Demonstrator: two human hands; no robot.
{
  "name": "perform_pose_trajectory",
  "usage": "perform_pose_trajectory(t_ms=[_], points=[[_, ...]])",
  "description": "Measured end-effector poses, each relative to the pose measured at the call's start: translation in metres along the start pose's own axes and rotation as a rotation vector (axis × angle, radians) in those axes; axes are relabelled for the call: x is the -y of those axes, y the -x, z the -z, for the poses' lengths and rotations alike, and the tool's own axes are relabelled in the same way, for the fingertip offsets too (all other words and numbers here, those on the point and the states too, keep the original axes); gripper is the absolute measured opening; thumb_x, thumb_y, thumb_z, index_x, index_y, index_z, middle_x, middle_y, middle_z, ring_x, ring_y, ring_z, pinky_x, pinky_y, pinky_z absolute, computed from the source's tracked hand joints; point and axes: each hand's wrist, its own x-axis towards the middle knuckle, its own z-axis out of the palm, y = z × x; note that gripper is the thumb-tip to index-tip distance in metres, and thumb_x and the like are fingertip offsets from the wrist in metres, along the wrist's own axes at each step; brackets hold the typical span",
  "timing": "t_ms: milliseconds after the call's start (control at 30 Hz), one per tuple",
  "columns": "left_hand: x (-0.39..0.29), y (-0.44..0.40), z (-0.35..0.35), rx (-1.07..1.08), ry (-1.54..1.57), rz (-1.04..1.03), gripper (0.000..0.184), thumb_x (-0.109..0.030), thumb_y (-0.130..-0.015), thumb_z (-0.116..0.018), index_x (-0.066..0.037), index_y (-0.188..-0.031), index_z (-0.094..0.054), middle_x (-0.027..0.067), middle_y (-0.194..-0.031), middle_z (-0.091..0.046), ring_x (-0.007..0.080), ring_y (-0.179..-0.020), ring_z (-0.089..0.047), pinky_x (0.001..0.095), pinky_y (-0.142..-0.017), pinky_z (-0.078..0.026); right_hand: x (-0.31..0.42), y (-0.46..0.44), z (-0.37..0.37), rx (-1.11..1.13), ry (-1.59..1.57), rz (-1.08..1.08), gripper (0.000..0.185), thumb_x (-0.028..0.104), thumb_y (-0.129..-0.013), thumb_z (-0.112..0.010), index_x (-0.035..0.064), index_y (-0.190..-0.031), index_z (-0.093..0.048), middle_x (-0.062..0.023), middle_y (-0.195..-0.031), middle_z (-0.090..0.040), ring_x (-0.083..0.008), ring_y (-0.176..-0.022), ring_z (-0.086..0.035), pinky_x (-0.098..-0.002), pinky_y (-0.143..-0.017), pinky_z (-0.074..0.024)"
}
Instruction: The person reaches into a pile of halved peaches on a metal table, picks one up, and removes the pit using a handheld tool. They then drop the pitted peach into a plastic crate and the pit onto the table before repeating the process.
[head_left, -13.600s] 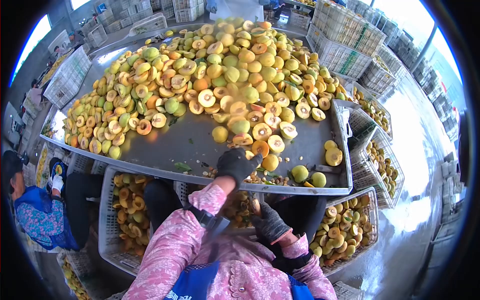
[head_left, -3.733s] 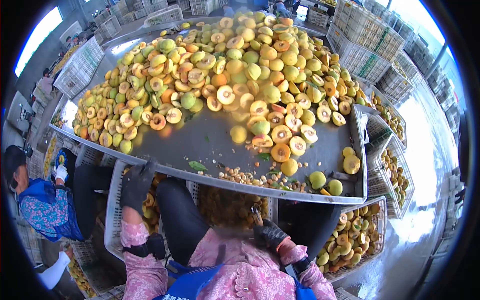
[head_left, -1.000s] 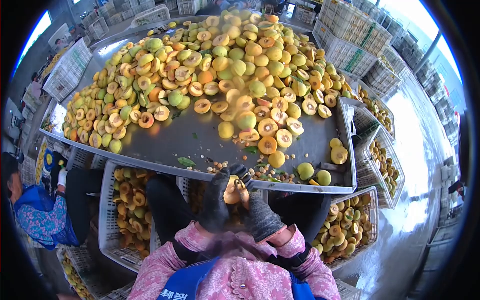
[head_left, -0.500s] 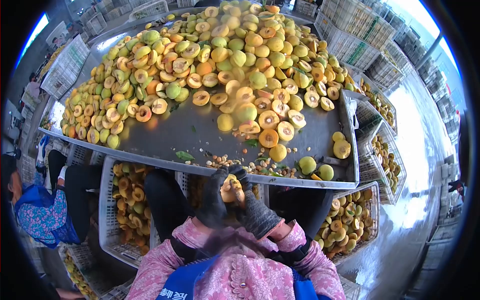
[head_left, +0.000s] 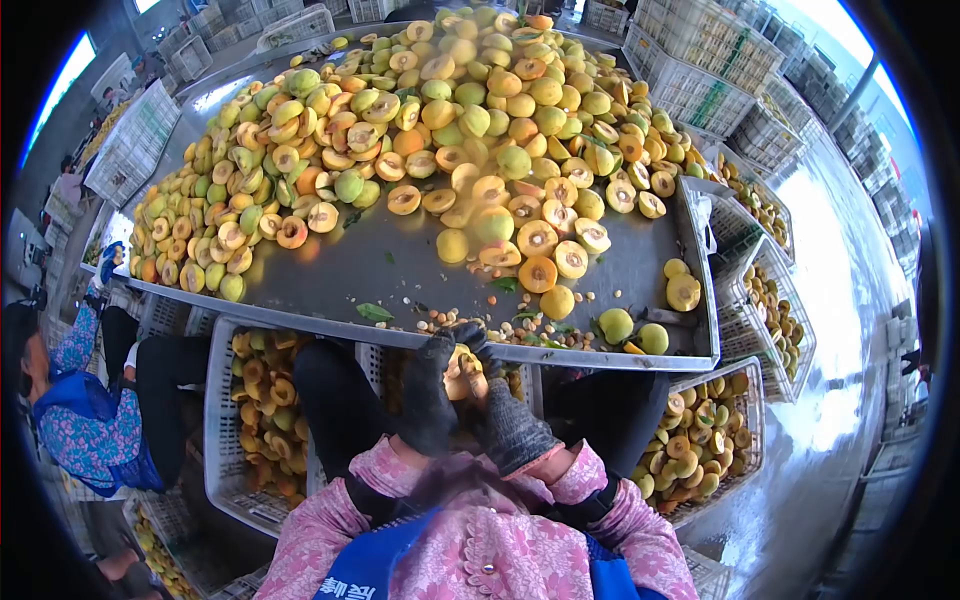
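My left hand [head_left: 430,392], in a dark glove, is closed around a cut yellow peach [head_left: 461,376] just in front of the table's near edge. My right hand [head_left: 508,420], in a grey knit glove, presses against the same fruit from the right, its fingers curled over the far side. A brownish, narrow shape shows by the right thumb; whether it is a tool handle or a bare thumb I cannot make out. Beyond both hands, loose pits [head_left: 450,320] lie along the metal table [head_left: 340,270], below a large heap of halved and whole peaches [head_left: 400,140].
Crates of peach halves stand left [head_left: 268,420] and right [head_left: 700,440] of my knees, with another crate [head_left: 388,370] between them. More filled crates [head_left: 765,320] line the table's right side. A co-worker [head_left: 90,410] sits at the left. The floor [head_left: 820,400] looks wet.
The co-worker's gloved hand has reached up to the table's left corner, and peaches at the heap's left end have shifted. My hands stay together on the peach, with slight finger movement.
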Motion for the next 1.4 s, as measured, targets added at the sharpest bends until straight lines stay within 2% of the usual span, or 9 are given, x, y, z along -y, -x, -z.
perform_pose_trajectory(t_ms=[100, 433, 633, 767, 867, 1033, 1167, 1233, 1400], points=[[0.005, 0.003, 0.001, -0.007, -0.129, -0.090, 0.028, -0.008, -0.085, -0.048, 0.002, -0.111, -0.054, 0.0146, -0.109, -0.059, 0.0240, -0.100, -0.058, 0.0352, -0.090, -0.044, -0.047, -0.016, -0.028, -0.033, -0.338, -0.020, 0.046, 0.019, -0.085, -0.059, 0.0003, -0.123, -0.042, -0.0189, -0.108, -0.054, -0.0291, -0.091, -0.058, -0.0374, -0.080, -0.0468], [-0.008, 0.008, 0.016, 0.062, -0.604, -0.291, 0.028, -0.011, -0.083, -0.048, 0.001, -0.106, -0.058, 0.0149, -0.101, -0.063, 0.0269, -0.097, -0.059, 0.0367, -0.086, -0.046, 0.004, -0.004, -0.009, 0.064, -0.321, 0.135, 0.044, 0.013, -0.080, -0.063, -0.0001, -0.118, -0.043, -0.0188, -0.101, -0.056, -0.0269, -0.086, -0.057, -0.0364, -0.077, -0.0458], [0.011, 0.003, 0.049, 0.249, -0.966, -0.464, 0.029, -0.014, -0.080, -0.052, 0.000, -0.105, -0.059, 0.0162, -0.103, -0.062, 0.0323, -0.096, -0.058, 0.0408, -0.086, -0.045, 0.033, 0.003, 0.012, 0.218, 0.169, -0.008, 0.036, 0.013, -0.079, -0.062, -0.0024, -0.109, -0.047, -0.0207, -0.100, -0.057, -0.0269, -0.089, -0.057, -0.0365, -0.073, -0.0451], [0.012, 0.004, 0.056, 0.342, -0.922, -0.401, 0.029, -0.012, -0.079, -0.051, -0.003, -0.106, -0.059, 0.0135, -0.105, -0.062, 0.0313, -0.098, -0.058, 0.0407, -0.087, -0.044, 0.023, 0.004, 0.014, 0.355, -0.005, -0.067, 0.031, 0.010, -0.081, -0.060, -0.0026, -0.107, -0.049, -0.0211, -0.098, -0.058, -0.0261, -0.087, -0.058, -0.0368, -0.072, -0.0455], [0.017, 0.003, 0.055, 0.404, -0.988, -0.431, 0.029, -0.010, -0.079, -0.050, -0.007, -0.105, -0.061, 0.0100, -0.103, -0.064, 0.0285, -0.097, -0.059, 0.0382, -0.087, -0.045, -0.021, 0.002, -0.020, 0.137, -0.297, 0.292, 0.025, 0.011, -0.084, -0.057, -0.0027, -0.105, -0.051, -0.0176, -0.088, -0.061, -0.0239, -0.081, -0.059, -0.0367, -0.069, -0.0465], [0.004, 0.011, 0.041, 0.254, -0.654, -0.215, 0.022, -0.010, -0.079, -0.052, -0.003, -0.096, -0.064, 0.0117, -0.089, -0.066, 0.0246, -0.085, -0.064, 0.0345, -0.078, -0.050, -0.019, -0.004, -0.023, 0.240, -0.077, 0.432, 0.018, 0.019, -0.086, -0.054, 0.0055, -0.096, -0.060, -0.0159, -0.075, -0.058, -0.0271, -0.063, -0.058, -0.0362, -0.059, -0.0462], [0.019, 0.015, 0.054, 0.267, -0.924, -0.419, 0.023, -0.013, -0.074, -0.058, -0.003, -0.094, -0.064, 0.0117, -0.087, -0.066, 0.0261, -0.084, -0.064, 0.0345, -0.078, -0.050, 0.004, 0.004, -0.010, 0.322, -0.070, 0.113, 0.020, 0.025, -0.083, -0.058, 0.0103, -0.097, -0.062, -0.0178, -0.073, -0.058, -0.0292, -0.063, -0.059, -0.0391, -0.059, -0.0466], [-0.003, 0.019, 0.033, 0.290, -0.919, -0.450, 0.024, -0.014, -0.073, -0.060, -0.003, -0.094, -0.063, 0.0115, -0.087, -0.065, 0.0275, -0.082, -0.063, 0.0357, -0.076, -0.049, -0.024, -0.005, -0.026, 0.409, 0.358, 0.442, 0.036, 0.031, -0.079, -0.064, 0.0055, -0.103, -0.059, -0.0201, -0.083, -0.061, -0.0308, -0.072, -0.061, -0.0410, -0.064, -0.0474], [-0.001, 0.023, 0.032, 0.268, -0.897, -0.428, 0.023, -0.015, -0.074, -0.059, -0.004, -0.094, -0.063, 0.0123, -0.086, -0.065, 0.0279, -0.080, -0.061, 0.0362, -0.073, -0.049, 0.005, 0.010, -0.011, 0.386, 0.143, 0.194, 0.035, 0.026, -0.083, -0.059, 0.0042, -0.110, -0.055, -0.0172, -0.089, -0.060, -0.0253, -0.078, -0.059, -0.0374, -0.071, -0.0463]])
